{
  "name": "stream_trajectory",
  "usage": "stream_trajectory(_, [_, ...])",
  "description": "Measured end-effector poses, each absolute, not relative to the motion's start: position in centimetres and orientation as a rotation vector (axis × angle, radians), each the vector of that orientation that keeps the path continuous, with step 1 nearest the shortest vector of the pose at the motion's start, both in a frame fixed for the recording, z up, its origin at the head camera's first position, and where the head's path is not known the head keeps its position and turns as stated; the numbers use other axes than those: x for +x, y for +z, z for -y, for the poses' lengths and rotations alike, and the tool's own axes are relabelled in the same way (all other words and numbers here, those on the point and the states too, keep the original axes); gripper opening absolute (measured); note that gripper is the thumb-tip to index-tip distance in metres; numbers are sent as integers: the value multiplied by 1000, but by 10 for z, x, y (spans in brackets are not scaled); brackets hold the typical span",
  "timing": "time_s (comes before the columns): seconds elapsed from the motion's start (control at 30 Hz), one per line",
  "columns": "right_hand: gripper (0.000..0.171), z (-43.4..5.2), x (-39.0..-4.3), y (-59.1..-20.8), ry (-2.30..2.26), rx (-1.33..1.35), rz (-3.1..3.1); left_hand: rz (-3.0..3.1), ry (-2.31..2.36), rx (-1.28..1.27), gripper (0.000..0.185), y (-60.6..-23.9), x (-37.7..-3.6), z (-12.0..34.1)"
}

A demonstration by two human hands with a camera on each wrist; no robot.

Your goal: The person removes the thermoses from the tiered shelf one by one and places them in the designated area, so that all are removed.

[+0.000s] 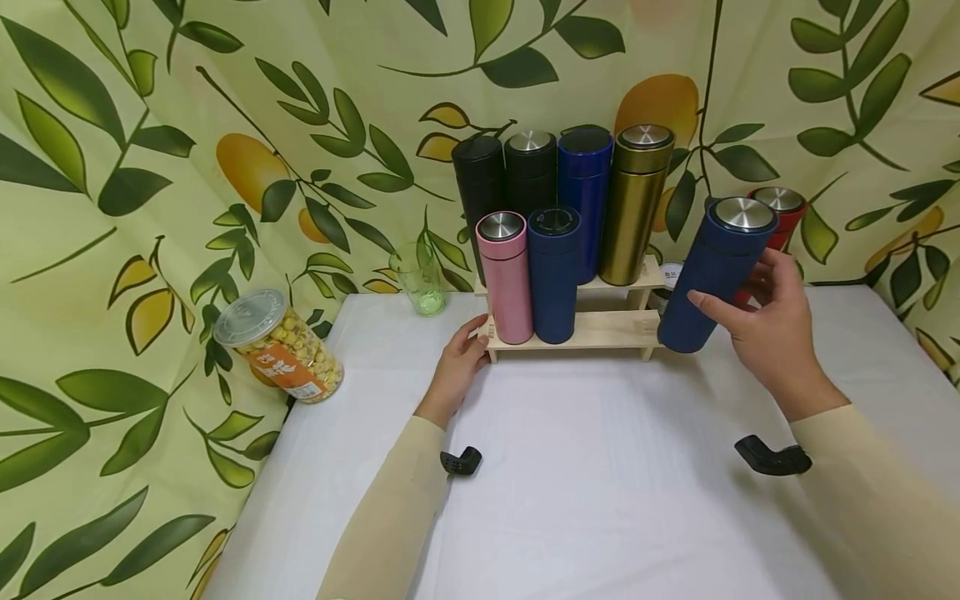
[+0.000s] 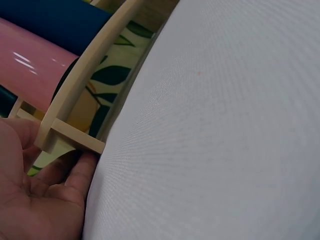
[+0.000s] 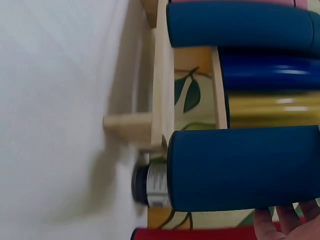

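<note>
Six flasks crowd the rack (image 1: 600, 329) (left hand (image 1: 459, 362) steadying); right hand (image 1: 772, 329) grips a navy flask (image 1: 712, 279).

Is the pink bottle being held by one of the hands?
No. The pink bottle stands untouched on the wooden rack, while the right hand holds a dark blue bottle.

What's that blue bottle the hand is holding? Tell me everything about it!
The dark blue bottle is a tall, matte flask with a shiny silver, metal-looking cap top. The right hand grips its side, fingers curled around it. It is tilted, top leaning right, with its bottom at the right end of the wooden rack, close to the white table. Whether it touches them cannot be told.
</note>
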State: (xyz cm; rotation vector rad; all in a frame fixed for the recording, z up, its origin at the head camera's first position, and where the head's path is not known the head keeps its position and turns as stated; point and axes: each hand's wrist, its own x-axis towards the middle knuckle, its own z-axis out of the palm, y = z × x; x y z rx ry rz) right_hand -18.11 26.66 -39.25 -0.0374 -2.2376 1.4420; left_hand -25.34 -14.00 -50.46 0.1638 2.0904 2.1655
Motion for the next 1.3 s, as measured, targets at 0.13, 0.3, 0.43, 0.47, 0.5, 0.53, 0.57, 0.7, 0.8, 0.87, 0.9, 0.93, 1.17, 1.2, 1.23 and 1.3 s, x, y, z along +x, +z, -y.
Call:
stream_trajectory(0.13, [82,-282,-178,-395,1413,-88,2254,-2095,2165,158,47,-505,-253,140])
stream_trajectory(0.3, [82,-301,-173,-398,1391,-180,2271,-2097,2169,153,47,-505,-252,139])
stream_trajectory(0.43, [81,-318,-171,-401,1366,-276,2284,-2088,2173,154,47,-505,-253,138])
stream_trajectory(0.47, [82,-322,-172,-401,1351,-297,2287,-2087,2172,161,47,-504,-253,138])
stream_trajectory(0.5, [82,-326,-173,-401,1336,-313,2285,-2087,2173,167,47,-504,-254,138])
stream_trajectory(0.53, [82,-329,-175,-401,1322,-325,2281,-2088,2174,175,47,-504,-255,138])
stream_trajectory(0.57, [82,-333,-178,-401,1308,-337,2282,-2095,2174,182,47,-504,-256,138])
stream_trajectory(0.7, [82,-343,-187,-401,1267,-383,2292,-2111,2185,176,47,-504,-259,140])
stream_trajectory(0.8, [83,-349,-188,-404,1264,-469,2315,-2104,2178,150,47,-506,-258,142])
stream_trajectory(0.87, [82,-354,-188,-406,1262,-537,2322,-2094,2168,147,48,-506,-257,143])
stream_trajectory(0.9, [82,-356,-188,-406,1256,-562,2321,-2092,2166,150,48,-506,-256,143])
stream_trajectory(0.93, [81,-358,-188,-406,1250,-574,2316,-2091,2168,156,48,-506,-256,143])
stream_trajectory(1.17, [80,-370,-200,-406,1241,-596,2260,-2090,2194,174,47,-504,-255,141])
stream_trajectory(1.2, [81,-371,-203,-407,1238,-605,2251,-2086,2192,177,47,-504,-255,141])
stream_trajectory(1.23, [81,-372,-205,-408,1240,-613,2244,-2081,2191,179,47,-503,-254,140])
stream_trajectory(1.3, [81,-373,-209,-409,1257,-627,2232,-2080,2184,176,47,-503,-253,140])
